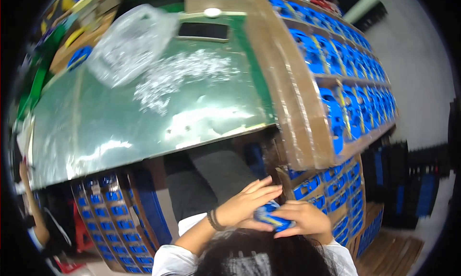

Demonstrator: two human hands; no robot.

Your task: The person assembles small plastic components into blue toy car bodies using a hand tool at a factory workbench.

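Close to my body, below the table's near edge, both of my hands meet around a small blue plastic part (276,220) with a yellow stripe. My left hand (246,203), a dark beaded bracelet at its wrist, covers the part's left side with fingers stretched across and the thumb underneath. From the other side my right hand (305,219) pinches the part between thumb and fingers. Much of the part's shape is hidden by my hands. Small clear plastic pieces (185,72) lie heaped on the green tabletop (113,117) beyond.
A cardboard box (297,98) with rows of blue parts stands right of the table, with more stacked trays (336,199) below. Another stack (113,218) sits under the table. A clear plastic bag (137,40) and a phone (203,31) lie at the back. Another person's arm (36,204) shows far left.
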